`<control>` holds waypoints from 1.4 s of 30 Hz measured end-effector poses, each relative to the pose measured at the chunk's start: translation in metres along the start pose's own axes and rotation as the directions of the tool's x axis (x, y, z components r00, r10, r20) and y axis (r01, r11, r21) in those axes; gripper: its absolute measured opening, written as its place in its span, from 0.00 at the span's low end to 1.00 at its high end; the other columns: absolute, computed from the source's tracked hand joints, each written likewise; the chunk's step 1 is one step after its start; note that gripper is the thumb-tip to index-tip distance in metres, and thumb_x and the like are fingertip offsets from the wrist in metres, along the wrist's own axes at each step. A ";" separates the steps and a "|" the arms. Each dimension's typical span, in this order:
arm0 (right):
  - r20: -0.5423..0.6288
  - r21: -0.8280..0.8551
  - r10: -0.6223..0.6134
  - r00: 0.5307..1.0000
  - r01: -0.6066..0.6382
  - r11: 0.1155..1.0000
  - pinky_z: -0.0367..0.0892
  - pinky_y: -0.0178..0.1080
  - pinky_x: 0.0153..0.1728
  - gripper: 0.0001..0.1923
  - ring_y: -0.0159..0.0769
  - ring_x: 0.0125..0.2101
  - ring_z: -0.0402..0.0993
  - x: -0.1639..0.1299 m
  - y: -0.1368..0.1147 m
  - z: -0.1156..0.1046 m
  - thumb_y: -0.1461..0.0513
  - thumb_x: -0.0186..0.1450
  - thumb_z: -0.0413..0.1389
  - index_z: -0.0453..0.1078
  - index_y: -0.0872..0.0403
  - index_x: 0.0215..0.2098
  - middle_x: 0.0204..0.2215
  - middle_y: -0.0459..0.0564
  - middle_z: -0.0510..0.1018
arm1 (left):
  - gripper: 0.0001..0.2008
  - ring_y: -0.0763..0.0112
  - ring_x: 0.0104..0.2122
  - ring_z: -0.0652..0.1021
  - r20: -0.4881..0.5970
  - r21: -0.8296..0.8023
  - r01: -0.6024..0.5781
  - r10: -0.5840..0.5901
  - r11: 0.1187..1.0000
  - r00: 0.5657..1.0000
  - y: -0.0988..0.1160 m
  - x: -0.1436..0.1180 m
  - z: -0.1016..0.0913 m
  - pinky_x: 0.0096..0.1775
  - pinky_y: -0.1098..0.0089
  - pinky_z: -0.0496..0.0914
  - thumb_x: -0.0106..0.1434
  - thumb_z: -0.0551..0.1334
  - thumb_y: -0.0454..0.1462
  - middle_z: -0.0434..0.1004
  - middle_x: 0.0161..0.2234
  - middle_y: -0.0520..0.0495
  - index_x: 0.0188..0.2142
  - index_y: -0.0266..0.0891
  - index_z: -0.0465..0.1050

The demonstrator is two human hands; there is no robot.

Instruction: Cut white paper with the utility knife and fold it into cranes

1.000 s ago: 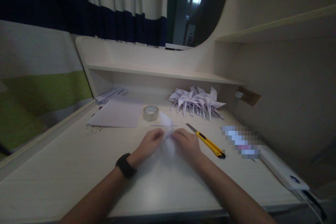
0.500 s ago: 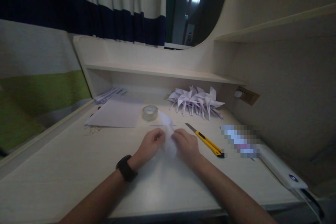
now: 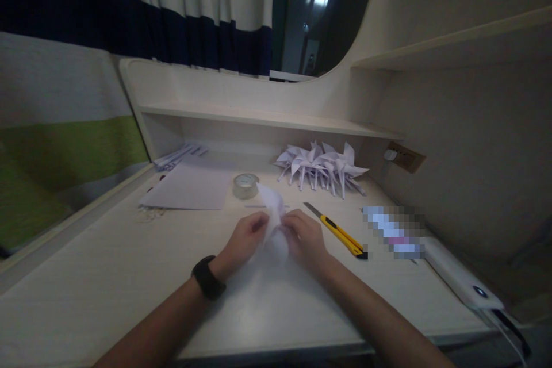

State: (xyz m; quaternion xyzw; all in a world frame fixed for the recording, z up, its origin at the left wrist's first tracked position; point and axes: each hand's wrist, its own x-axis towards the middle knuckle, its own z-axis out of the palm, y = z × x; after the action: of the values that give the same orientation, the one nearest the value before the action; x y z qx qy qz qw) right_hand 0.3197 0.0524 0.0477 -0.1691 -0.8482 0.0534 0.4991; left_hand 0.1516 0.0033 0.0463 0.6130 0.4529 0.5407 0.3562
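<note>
Between my hands is a folded piece of white paper (image 3: 272, 201), its pointed end rising toward the back of the desk. My left hand (image 3: 249, 237) pinches its left side, and a black watch is on that wrist. On the other side my right hand (image 3: 304, 234) grips the paper with bent fingers. The lower part of the paper is blurred. Just behind it stands a roll of clear tape (image 3: 245, 186). A thin white stick (image 3: 254, 206) lies partly behind the paper. Right of my right hand rests a yellow utility knife (image 3: 342, 236), its blade out.
Several white paper pinwheels (image 3: 321, 164) are bunched at the back right. A stack of white sheets (image 3: 190, 184) lies at the back left, with rolled papers (image 3: 181, 155) behind. On the right are a pixelated object (image 3: 393, 233) and a white device (image 3: 461, 276) with cables.
The paper has turned slightly between my hands and its tip leans a little further left. My right fingers have shifted slightly left along it. Other things stay put.
</note>
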 end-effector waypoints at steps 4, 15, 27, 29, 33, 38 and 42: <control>0.013 0.001 -0.011 1.000 0.011 1.000 0.69 0.39 0.33 0.09 0.37 0.33 0.72 -0.002 0.000 -0.001 0.69 0.61 0.48 0.68 0.53 0.36 0.31 0.52 0.74 | 0.13 0.68 0.29 0.72 -0.004 0.091 -0.023 0.023 0.996 1.000 0.000 -0.001 0.001 0.33 0.70 0.66 0.62 0.58 0.43 0.73 0.27 0.48 0.27 0.36 0.70; -0.017 0.001 -0.019 1.000 0.019 1.000 0.67 0.40 0.32 0.06 0.38 0.32 0.70 -0.002 0.003 -0.001 0.67 0.61 0.50 0.67 0.53 0.35 0.30 0.51 0.73 | 0.11 0.68 0.28 0.73 -0.125 0.186 0.014 0.009 0.982 0.992 0.005 -0.003 0.011 0.32 0.70 0.66 0.61 0.57 0.40 0.75 0.26 0.48 0.27 0.36 0.71; -0.132 0.163 0.246 0.960 -0.224 0.961 0.63 0.37 0.29 0.06 0.35 0.28 0.67 0.006 0.002 -0.002 0.64 0.64 0.52 0.67 0.53 0.29 0.27 0.48 0.70 | 0.14 0.69 0.26 0.72 -0.185 0.161 0.022 0.008 0.987 0.983 0.013 0.005 0.008 0.28 0.71 0.64 0.62 0.55 0.43 0.75 0.27 0.48 0.33 0.36 0.74; -0.161 0.210 0.347 0.924 -0.311 0.927 0.62 0.36 0.28 0.06 0.34 0.28 0.67 0.006 0.007 -0.002 0.63 0.64 0.53 0.67 0.53 0.28 0.27 0.47 0.70 | 0.15 0.71 0.23 0.70 -0.235 0.104 0.048 -0.023 0.993 0.972 0.013 0.013 0.004 0.26 0.72 0.62 0.62 0.55 0.44 0.73 0.24 0.49 0.32 0.35 0.75; -0.189 0.353 0.532 0.825 -0.448 0.821 0.62 0.34 0.25 0.08 0.33 0.25 0.65 0.003 0.025 0.004 0.59 0.63 0.54 0.68 0.54 0.29 0.24 0.45 0.70 | 0.14 0.72 0.22 0.69 -0.266 0.124 0.092 -0.056 0.988 0.962 0.020 0.027 -0.002 0.24 0.72 0.62 0.61 0.56 0.43 0.71 0.21 0.50 0.27 0.36 0.74; -0.165 0.385 0.573 0.802 -0.483 0.787 0.62 0.33 0.23 0.08 0.33 0.23 0.66 -0.001 0.031 0.009 0.58 0.64 0.54 0.68 0.54 0.30 0.23 0.45 0.71 | 0.11 0.70 0.24 0.73 -0.189 0.190 0.075 -0.038 0.979 0.981 0.023 0.027 0.003 0.27 0.71 0.66 0.58 0.59 0.40 0.76 0.24 0.47 0.29 0.36 0.77; -0.180 0.147 0.350 0.919 -0.327 0.934 0.64 0.36 0.29 0.06 0.34 0.29 0.68 0.000 0.019 0.005 0.62 0.64 0.52 0.67 0.54 0.30 0.27 0.48 0.72 | 0.12 0.65 0.30 0.76 -0.124 0.016 0.078 -0.076 0.997 0.989 0.018 0.018 0.005 0.30 0.69 0.70 0.59 0.58 0.40 0.78 0.31 0.44 0.33 0.35 0.78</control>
State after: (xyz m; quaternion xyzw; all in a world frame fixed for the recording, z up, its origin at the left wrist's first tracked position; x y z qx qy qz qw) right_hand 0.3194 0.0704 0.0407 -0.2892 -0.7462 0.1698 0.5750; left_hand 0.1597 0.0146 0.0686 0.5641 0.5030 0.5586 0.3416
